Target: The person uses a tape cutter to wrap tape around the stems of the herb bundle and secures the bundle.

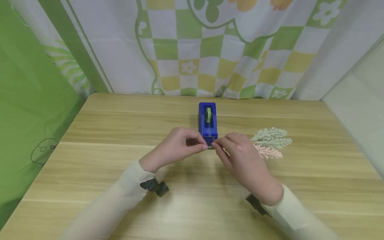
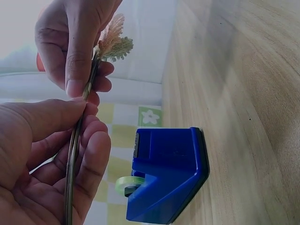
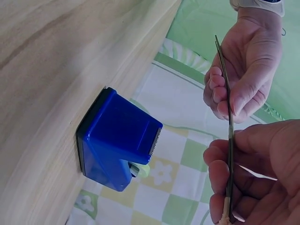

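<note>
Both hands are on a small bunch of artificial flower sprigs, some pale green and some pink, whose thin dark stems lie together. My left hand pinches the stems between thumb and fingers, towards their bare ends. Close beside it, nearer the flower heads, my right hand holds the same stems with thumb and fingertips. Between the hands a short stretch of stem looks paler and shiny; whether tape is on it is unclear. Just beyond the fingertips stands a blue tape dispenser.
The dispenser carries a light green roll of tape, and its serrated cutter faces me. Everything is over a wooden table. A checked curtain hangs along the far edge, and green fabric hangs at the left.
</note>
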Demonstrator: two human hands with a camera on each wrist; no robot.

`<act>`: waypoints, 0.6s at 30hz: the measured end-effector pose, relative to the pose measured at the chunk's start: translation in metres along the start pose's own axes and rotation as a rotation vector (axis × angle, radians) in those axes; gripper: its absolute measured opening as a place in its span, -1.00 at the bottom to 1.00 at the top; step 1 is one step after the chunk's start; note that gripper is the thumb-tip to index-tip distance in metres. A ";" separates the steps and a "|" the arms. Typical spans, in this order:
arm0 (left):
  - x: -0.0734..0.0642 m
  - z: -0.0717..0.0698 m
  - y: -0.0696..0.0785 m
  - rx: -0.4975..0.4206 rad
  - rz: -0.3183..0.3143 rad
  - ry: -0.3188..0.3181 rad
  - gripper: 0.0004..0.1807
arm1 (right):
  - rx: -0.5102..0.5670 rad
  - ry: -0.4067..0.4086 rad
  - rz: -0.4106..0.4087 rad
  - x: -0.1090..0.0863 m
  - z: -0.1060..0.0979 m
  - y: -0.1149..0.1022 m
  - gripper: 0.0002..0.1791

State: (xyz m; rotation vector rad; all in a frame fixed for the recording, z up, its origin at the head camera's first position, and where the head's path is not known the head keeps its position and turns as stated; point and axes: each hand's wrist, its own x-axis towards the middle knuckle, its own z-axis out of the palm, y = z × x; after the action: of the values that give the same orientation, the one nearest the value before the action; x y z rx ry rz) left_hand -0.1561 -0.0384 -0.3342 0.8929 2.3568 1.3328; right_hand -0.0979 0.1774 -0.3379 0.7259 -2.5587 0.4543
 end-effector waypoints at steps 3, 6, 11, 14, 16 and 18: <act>0.000 0.000 0.001 -0.003 -0.004 0.000 -0.88 | -0.022 -0.017 0.007 0.000 -0.001 0.000 -0.86; 0.001 0.000 0.000 -0.002 -0.006 0.001 -0.88 | -0.024 -0.022 0.016 -0.001 -0.002 0.002 -0.84; 0.001 0.001 -0.001 -0.007 -0.004 -0.001 -0.88 | 0.001 0.000 -0.015 -0.002 -0.006 0.005 -0.81; 0.000 0.001 -0.001 -0.004 0.003 -0.003 -0.89 | 0.014 0.003 -0.060 -0.002 -0.007 0.006 -0.82; 0.000 0.000 -0.001 0.003 0.008 -0.005 -0.89 | 0.024 -0.003 -0.092 -0.002 -0.007 0.006 -0.85; 0.000 0.000 -0.001 0.010 0.011 -0.006 -0.89 | 0.026 -0.014 -0.120 -0.003 -0.007 0.006 -0.87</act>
State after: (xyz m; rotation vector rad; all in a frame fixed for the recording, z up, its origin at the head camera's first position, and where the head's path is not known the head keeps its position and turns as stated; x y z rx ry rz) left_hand -0.1560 -0.0386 -0.3351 0.9133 2.3595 1.3220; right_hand -0.0971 0.1867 -0.3347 0.8899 -2.5094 0.4455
